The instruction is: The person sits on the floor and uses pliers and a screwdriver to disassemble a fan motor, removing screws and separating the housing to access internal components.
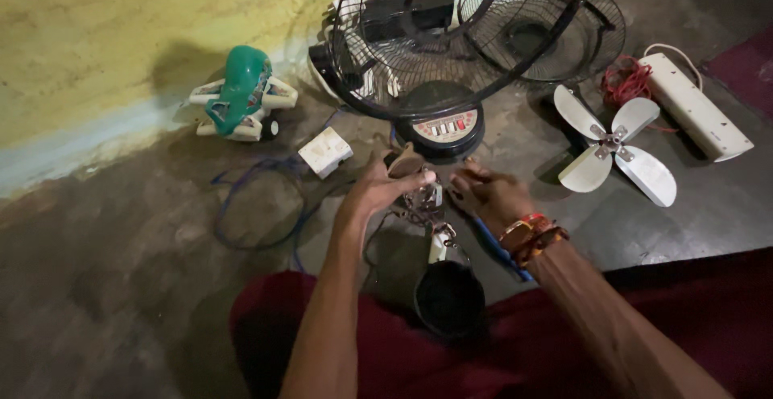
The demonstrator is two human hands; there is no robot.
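Head view: floor-level scene, both hands low in the middle, over a dark concrete floor (pixel 121 286).
Left hand (pixel 385 186): fingers curled round the top of a small metal fan motor (pixel 420 198), thumb side toward the black fan base (pixel 445 129).
Right hand (pixel 489 194): fingertips closed in a pinch at the motor's right side; whether they grip a wire or the casing cannot be told. Red and orange bangles (pixel 531 234) sit on the wrist.
Motor position: between the two hands, just in front of the fan base, above a black round cover (pixel 448 298) that rests at the person's lap.
Handling, as a judgement: motor looks dense and stiff for its size, with thin loose wires that would tear if pulled; best held by the metal body, not the leads.
Nearby: wire guards (pixel 451 28) behind the base, white four-blade propeller (pixel 616 148) to the right, white power strip (pixel 696 105) beyond it, green-and-white toy (pixel 240 93) by the yellow wall.
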